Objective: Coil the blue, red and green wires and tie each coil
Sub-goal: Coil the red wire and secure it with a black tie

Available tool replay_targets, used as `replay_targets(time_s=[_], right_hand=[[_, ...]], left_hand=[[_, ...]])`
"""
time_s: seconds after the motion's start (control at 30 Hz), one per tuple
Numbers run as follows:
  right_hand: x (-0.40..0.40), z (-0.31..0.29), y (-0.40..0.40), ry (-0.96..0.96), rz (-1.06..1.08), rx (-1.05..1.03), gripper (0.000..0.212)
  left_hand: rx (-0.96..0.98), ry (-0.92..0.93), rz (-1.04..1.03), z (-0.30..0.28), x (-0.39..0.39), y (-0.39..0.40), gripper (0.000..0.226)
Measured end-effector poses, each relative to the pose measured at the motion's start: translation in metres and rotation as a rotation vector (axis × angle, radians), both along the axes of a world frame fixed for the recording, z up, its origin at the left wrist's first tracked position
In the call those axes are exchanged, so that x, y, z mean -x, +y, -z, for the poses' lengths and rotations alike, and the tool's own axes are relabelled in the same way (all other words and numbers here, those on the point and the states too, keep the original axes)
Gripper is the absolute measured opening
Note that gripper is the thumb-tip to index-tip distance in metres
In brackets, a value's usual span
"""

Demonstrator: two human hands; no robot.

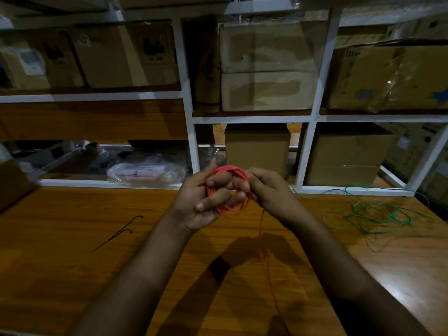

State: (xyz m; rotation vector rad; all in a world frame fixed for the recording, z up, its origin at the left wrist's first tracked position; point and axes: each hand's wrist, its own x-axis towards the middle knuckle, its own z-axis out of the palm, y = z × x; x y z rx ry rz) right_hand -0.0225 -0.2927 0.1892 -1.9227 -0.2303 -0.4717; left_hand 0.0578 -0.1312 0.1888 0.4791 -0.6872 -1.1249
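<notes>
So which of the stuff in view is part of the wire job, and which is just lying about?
Job:
red wire, coil held in left hand, right hand pinching it
green wire, loose on table
dark ties

Lying about:
cardboard boxes
plastic bag

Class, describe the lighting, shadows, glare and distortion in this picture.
Head view: dim overall; arm shadows fall on the table beneath the hands; glare brightens its right edge; shelf uprights lean, wide-angle distortion; cardboard boxes look soft; red wire stays vivid.

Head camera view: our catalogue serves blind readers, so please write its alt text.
Two hands wind a red wire into a coil: the left hand holds the loops, the right hand pinches the strand. A loose green wire lies on the wooden table to the right.
</notes>
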Motion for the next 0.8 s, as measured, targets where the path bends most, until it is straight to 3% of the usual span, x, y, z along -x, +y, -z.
replay_targets(time_s=[0.07, 0.2, 0.33, 0.53, 0.7, 0.8], right_hand=[[0.000, 0.005, 0.008, 0.053, 0.005, -0.106, 0.038], [-0.003, 0.018, 0.021, 0.122, -0.016, -0.244, 0.034], [0.000, 0.030, 0.029, 0.221, -0.063, -0.284, 0.031], [0.018, 0.033, 0.034, 0.381, -0.165, -0.006, 0.030], [0.040, 0.001, 0.026, 0.347, -0.114, 0.512, 0.026], [0.046, -0.024, 0.012, 0.280, 0.063, 0.723, 0.022]], left_hand=[[0.065, 0.115, -0.041, 0.002, -0.003, -0.001, 0.057], [0.084, 0.121, -0.234, -0.007, 0.002, -0.001, 0.053], [0.037, -0.001, -0.494, -0.021, 0.001, 0.003, 0.043], [-0.240, -0.395, -0.782, -0.016, -0.013, 0.008, 0.028], [-0.790, -1.189, -0.966, 0.002, -0.016, 0.011, 0.035], [-0.942, -1.433, -0.932, 0.021, -0.018, 0.012, 0.028]])
